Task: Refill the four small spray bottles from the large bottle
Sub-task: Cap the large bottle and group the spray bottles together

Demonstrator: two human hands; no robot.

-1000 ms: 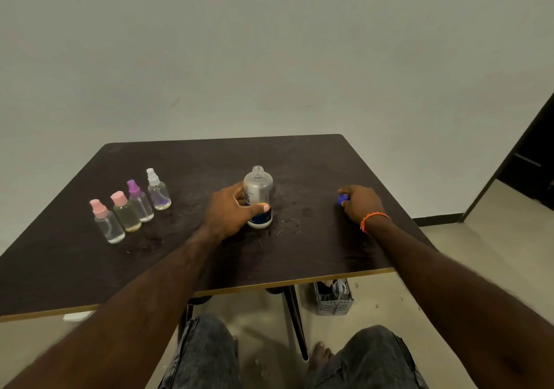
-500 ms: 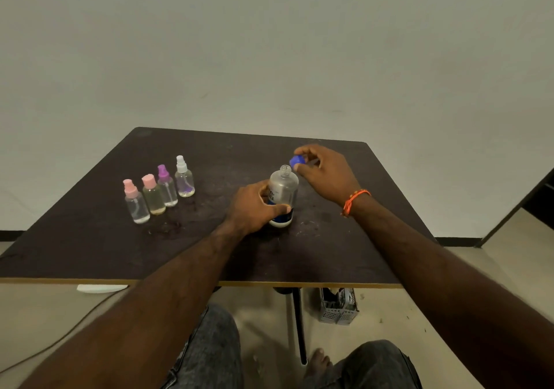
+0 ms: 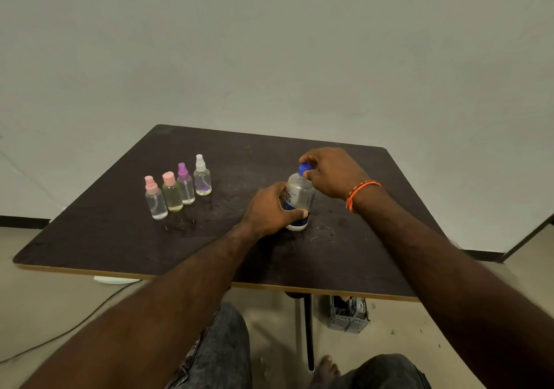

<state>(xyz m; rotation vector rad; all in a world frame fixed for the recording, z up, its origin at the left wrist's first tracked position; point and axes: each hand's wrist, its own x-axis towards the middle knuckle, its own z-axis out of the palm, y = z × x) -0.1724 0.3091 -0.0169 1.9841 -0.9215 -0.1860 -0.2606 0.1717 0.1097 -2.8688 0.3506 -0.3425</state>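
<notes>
Hands meet at the large bottle (image 3: 299,199), which stands upright on the dark desk (image 3: 120,238) a little right of its middle. The left hand (image 3: 268,210) wraps around the bottle's lower body, thumb lying across the blue band of the label near the base. The right hand (image 3: 332,172) comes in from above and to the right, its fingers curled round the blue cap (image 3: 304,169), which sits at the bottle's neck; whether the cap is seated or only resting there cannot be told. An orange band (image 3: 358,192) circles the right wrist. Well to the left of the large bottle, four small spray bottles stand upright in a close diagonal row, apart from both hands: nearest the person is one with a pink sprayer (image 3: 155,201), then one with a pink cap (image 3: 171,192) holding yellowish liquid, then one with a purple top (image 3: 185,186), and farthest back one with a white sprayer (image 3: 202,175). All four are clear and look only partly filled. Under the desk a black leg (image 3: 308,328) stands on the floor, with a grey slotted basket (image 3: 347,316) beside it. A cable (image 3: 60,334) trails across the floor at the left, and the person's knees in grey jeans (image 3: 221,346) show at the bottom edge.
</notes>
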